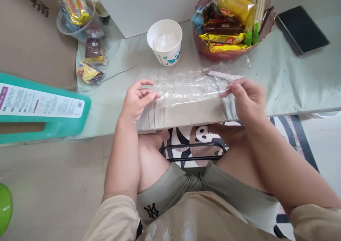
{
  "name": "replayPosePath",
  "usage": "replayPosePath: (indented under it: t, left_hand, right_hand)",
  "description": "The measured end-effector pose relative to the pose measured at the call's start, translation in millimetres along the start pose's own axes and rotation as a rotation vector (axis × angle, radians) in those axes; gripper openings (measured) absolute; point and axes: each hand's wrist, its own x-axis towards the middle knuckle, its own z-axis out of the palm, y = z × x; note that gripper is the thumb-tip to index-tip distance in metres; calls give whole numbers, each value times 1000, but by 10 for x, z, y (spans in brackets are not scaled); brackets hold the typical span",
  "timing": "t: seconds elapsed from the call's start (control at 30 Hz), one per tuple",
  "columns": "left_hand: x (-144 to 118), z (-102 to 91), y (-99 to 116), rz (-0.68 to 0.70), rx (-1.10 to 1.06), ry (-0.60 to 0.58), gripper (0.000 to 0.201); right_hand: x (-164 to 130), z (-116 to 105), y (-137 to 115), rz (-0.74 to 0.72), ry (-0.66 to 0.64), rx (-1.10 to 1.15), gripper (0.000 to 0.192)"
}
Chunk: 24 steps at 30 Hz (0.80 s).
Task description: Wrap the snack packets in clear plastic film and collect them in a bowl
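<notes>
A clear plastic bag (186, 90) is stretched between my two hands, low over the front of the cloth-covered table. My left hand (139, 97) pinches its left end between thumb and fingers. At the opposite end, my right hand (246, 95) grips the bag with thumb and forefinger. A thin pale pink strip, perhaps a slim tool (222, 75), lies just behind the bag near my right fingers; its kind is unclear. Beyond the bag stands a white paper cup (167, 54) with a blue leaf print, holding some crumpled clear plastic.
A red bowl (198, 44) of wrapped snacks stands at the back right, beside a black phone-like device (303, 29). Snack packets (90, 72) and a clear plastic tub (65, 29) sit at the left. A teal jug (66, 125) juts in at the table's left edge.
</notes>
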Motion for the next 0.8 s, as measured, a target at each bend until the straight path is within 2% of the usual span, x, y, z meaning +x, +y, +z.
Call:
replayPosePath:
  t: [0.13, 0.27, 0.33, 0.43, 0.5, 0.57, 0.67, 0.73, 0.8]
  left_hand:
    - [38, 65, 8, 8, -107, 140, 36]
    - [69, 70, 4, 24, -39, 205, 38]
    - [69, 47, -7, 28, 12, 157, 45]
    - [56, 7, -27, -15, 36, 8, 59]
    - [48, -7, -41, -70, 55, -71, 58]
    - [48, 3, -57, -85, 56, -76, 49]
    - [66, 81, -67, 47, -56, 71, 40]
    - [79, 169, -55, 137, -127, 186, 38]
    - [87, 261, -38, 146, -113, 245, 39]
  right_hand:
    - [18, 39, -85, 94, -92, 31, 45]
    - [33, 60, -53, 209, -95, 68, 46]
    - [39, 65, 8, 223, -62, 68, 43]
    - [48, 77, 95, 217, -8, 98, 40]
    - [56, 92, 124, 241, 52, 139, 38]
    - [67, 110, 128, 270, 131, 173, 36]
    - [84, 129, 109, 287, 192, 199, 40]
    - [88, 133, 94, 309, 175, 208, 46]
    - [86, 130, 80, 335, 140, 199, 47]
